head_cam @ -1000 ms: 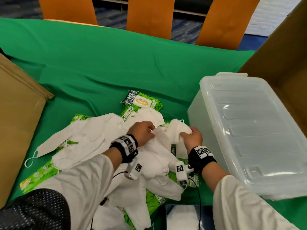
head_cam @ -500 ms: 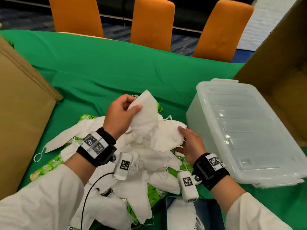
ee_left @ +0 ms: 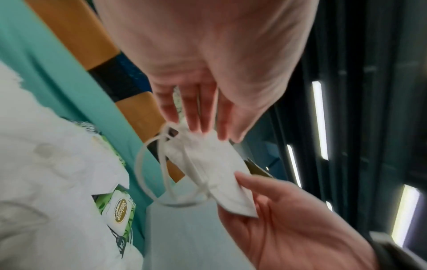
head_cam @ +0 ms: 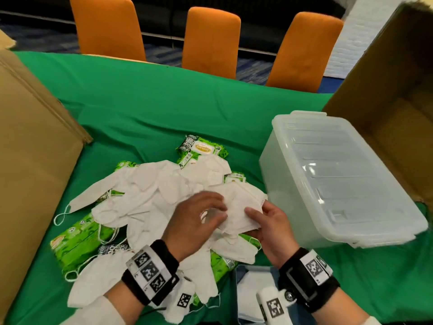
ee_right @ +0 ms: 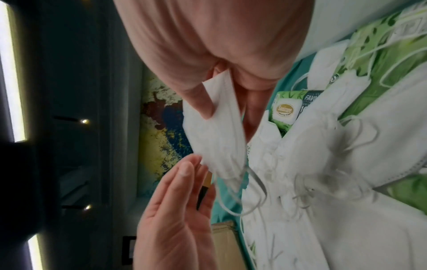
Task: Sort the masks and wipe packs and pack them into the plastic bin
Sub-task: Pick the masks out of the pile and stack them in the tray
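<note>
The job had hardly begun. The plastic bin [head_cam: 337,181] sat upside down on the green table, so nothing was in it. White masks [head_cam: 150,200] and green wipe packs [head_cam: 77,242] lay mixed in one pile beside it. The right hand [head_cam: 269,228] pinched one folded mask [head_cam: 241,207]; the left hand [head_cam: 194,221] lay flat against it, fingers straight. One pack's label read "Sanicare" [ee_left: 120,213].

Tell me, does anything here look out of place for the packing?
Yes. The plastic bin has its lid on, so nothing can go in yet. Masks and wipe packs lie mixed in one pile, ear loops tangled.
</note>
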Demonstrator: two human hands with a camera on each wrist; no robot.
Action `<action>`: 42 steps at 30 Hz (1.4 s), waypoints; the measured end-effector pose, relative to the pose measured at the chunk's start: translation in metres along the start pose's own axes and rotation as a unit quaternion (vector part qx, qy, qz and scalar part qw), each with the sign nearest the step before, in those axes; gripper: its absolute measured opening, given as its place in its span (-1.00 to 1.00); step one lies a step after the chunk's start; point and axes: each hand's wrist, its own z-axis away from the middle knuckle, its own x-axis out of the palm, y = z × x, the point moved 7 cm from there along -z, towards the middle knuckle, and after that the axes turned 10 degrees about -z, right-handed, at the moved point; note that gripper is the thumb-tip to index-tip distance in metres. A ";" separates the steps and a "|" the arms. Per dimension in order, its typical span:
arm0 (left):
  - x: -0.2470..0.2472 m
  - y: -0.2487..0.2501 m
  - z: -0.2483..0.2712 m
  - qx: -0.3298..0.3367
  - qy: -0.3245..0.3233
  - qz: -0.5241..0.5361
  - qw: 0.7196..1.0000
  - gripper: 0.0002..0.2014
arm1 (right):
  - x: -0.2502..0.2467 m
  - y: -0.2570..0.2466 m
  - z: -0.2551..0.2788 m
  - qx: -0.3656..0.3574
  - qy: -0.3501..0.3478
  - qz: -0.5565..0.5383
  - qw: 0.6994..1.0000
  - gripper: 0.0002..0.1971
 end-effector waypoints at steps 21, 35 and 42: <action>-0.083 0.020 -0.013 -0.100 -0.140 0.184 0.968 -0.91 | 0.012 -0.004 0.016 0.053 -0.026 0.077 0.995 -0.77; -0.022 -0.017 -0.001 -0.107 -0.180 0.017 0.978 -0.39 | 0.045 0.023 0.025 0.080 -0.197 0.216 0.953 -0.78; -0.017 -0.046 0.027 -0.174 -0.264 0.149 0.937 -0.64 | 0.032 0.014 0.018 0.046 -0.150 0.236 0.959 -0.73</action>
